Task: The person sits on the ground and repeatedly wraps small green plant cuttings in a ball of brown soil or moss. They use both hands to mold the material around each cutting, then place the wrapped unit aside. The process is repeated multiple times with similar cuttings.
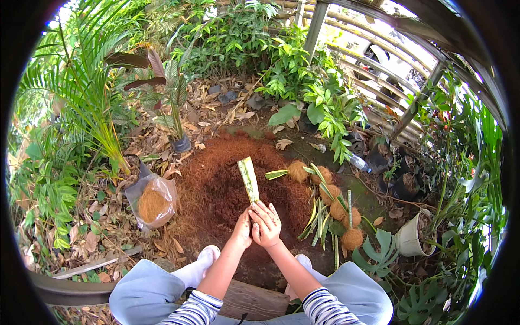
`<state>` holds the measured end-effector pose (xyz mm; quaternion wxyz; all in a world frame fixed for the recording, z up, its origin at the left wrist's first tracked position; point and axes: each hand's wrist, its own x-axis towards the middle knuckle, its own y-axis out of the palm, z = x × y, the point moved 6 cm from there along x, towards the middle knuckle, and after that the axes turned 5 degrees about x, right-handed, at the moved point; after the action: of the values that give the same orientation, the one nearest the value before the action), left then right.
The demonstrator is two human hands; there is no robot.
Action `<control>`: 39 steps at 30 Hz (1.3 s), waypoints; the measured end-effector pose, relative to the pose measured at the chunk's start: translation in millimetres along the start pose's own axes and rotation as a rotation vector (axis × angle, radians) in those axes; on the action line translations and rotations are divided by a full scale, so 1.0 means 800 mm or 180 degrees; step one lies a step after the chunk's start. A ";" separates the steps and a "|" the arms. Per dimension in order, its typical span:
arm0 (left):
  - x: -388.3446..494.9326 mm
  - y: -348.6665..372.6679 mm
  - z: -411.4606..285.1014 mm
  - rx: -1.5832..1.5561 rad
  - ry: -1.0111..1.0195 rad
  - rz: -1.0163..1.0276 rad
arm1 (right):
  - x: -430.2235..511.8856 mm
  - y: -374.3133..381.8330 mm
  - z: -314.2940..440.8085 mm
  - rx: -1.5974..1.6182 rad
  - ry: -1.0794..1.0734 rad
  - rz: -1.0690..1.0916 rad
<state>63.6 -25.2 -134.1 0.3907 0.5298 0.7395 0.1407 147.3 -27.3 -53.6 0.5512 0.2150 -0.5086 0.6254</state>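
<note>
Between my two hands stands a snake plant leaf cutting (248,178), pale green and cream, its cut top pointing away from me. My left hand (243,229) and my right hand (266,225) are cupped together around its lower end, and soil clings to the fingers. Whatever lies inside the palms is hidden. Beneath them spreads a heap of reddish-brown coir and dark soil (227,183). To the right lie several coir fibre balls (331,194), some with leaf cuttings in or against them, beside a loose pile of snake plant leaves (321,223).
A clear plastic bag of coir fibre (152,203) sits at the left, below a potted calathea (175,109). Right of the balls are a plastic bottle (359,162), a tipped white pot (414,233) and monstera leaves (378,254). A wooden board (254,300) lies between my legs.
</note>
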 end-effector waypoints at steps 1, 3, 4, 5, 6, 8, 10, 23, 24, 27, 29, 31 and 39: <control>0.000 -0.002 0.005 -0.0043 0.0015 -0.0140 | -0.004 0.000 -0.002 0.0132 -0.0027 -0.0025; -0.002 -0.005 0.010 0.0188 0.0025 -0.0217 | -0.013 0.001 -0.002 0.0205 -0.0040 -0.0080; -0.001 -0.003 0.009 0.0190 0.0145 -0.0151 | -0.014 0.004 -0.006 0.0153 0.0040 0.0022; -0.001 -0.004 0.009 0.0212 0.0189 -0.0245 | -0.015 0.006 -0.007 0.0148 0.0086 0.0063; -0.002 -0.005 0.008 0.0284 0.0229 -0.0365 | -0.017 0.006 -0.007 0.0176 0.0120 0.0087; -0.001 0.002 -0.004 0.0183 0.0481 -0.0292 | -0.015 0.003 -0.012 0.0233 0.0445 -0.0079; 0.000 0.008 -0.015 0.0386 0.0534 -0.0362 | -0.016 -0.002 -0.018 0.0663 0.1012 -0.0642; -0.044 0.081 -0.065 0.3661 0.2976 -0.0077 | -0.037 0.037 -0.065 0.5521 0.4217 -0.1996; -0.048 0.084 -0.070 0.3766 0.3307 -0.0188 | -0.036 0.037 -0.064 0.5514 0.4194 -0.1945; -0.044 0.080 -0.071 0.3681 0.3167 -0.0082 | -0.033 0.039 -0.061 0.5571 0.4038 -0.1853; -0.050 0.078 -0.073 0.3588 0.3393 -0.0286 | -0.042 0.042 -0.063 0.5355 0.4493 -0.1869; -0.054 0.077 -0.074 0.3689 0.3507 -0.0405 | -0.043 0.041 -0.064 0.5227 0.4471 -0.1909; -0.060 0.085 -0.066 0.4028 0.3998 -0.0379 | -0.044 0.034 -0.060 0.5080 0.4414 -0.2004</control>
<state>77.7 -30.1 -36.5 -0.4452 0.4321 0.7827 -0.0500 146.9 1.8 -112.2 0.5544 0.2315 0.5386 0.5907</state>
